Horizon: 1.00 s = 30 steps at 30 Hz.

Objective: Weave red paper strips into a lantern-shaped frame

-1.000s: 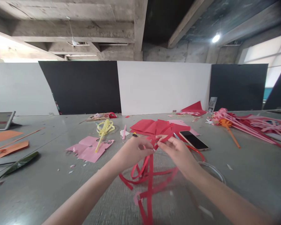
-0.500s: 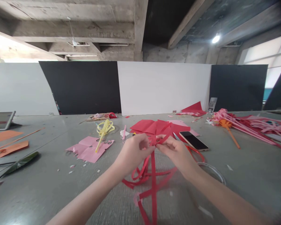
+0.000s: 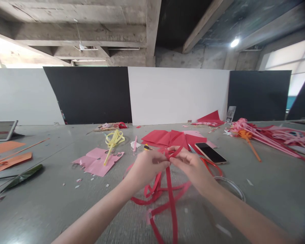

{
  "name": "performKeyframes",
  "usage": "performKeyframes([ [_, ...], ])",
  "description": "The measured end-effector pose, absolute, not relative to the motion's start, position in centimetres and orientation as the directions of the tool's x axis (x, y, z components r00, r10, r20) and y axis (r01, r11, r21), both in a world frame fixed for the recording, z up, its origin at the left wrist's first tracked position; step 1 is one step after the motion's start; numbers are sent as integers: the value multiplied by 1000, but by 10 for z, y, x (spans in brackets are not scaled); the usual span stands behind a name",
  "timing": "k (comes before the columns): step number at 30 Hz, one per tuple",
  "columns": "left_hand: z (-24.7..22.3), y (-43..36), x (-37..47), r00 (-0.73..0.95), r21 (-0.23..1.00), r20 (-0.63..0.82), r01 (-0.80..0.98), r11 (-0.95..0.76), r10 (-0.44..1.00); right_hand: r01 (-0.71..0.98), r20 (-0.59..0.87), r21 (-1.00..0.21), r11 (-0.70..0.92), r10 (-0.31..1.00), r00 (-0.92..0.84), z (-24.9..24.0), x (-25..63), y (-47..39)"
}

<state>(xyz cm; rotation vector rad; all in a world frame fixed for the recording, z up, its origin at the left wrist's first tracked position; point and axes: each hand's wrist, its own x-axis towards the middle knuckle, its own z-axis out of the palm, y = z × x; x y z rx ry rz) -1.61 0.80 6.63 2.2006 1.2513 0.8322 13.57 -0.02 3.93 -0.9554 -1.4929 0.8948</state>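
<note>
As left hand [image 3: 146, 168] and right hand [image 3: 193, 167], nearly closed, pinch red strips [image 3: 171, 200] from nine and three o'clock, one length runs toward six.

From my remote seat I see solid red on the paper strips [image 3: 172, 200] and folded sheets [image 3: 155, 137], pale pink on the holed sheet [image 3: 98, 166], soft yellow on the looped ribbon [image 3: 109, 153], orange on the cut paper [image 3: 16, 158]. The table [image 3: 66, 203] reads grey; beyond, white panels [image 3: 178, 95] alternate with black panels [image 3: 91, 95].
</note>
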Motion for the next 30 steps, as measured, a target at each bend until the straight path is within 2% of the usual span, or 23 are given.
performKeyframes([
  [7,65,15,-22,477,794,210,426,-433,853,-49,330,-944,327,931,-154,36,139,0],
  [13,67,16,-24,535,855,130,366,-367,835,-132,312,-947,292,934,-176,36,137,1],
  [24,67,18,-26,517,869,103,368,-329,850,-193,280,-949,248,946,-162,36,135,1],
  [30,65,19,-25,510,842,145,387,-376,848,-88,289,-956,279,947,-138,33,137,1],
])
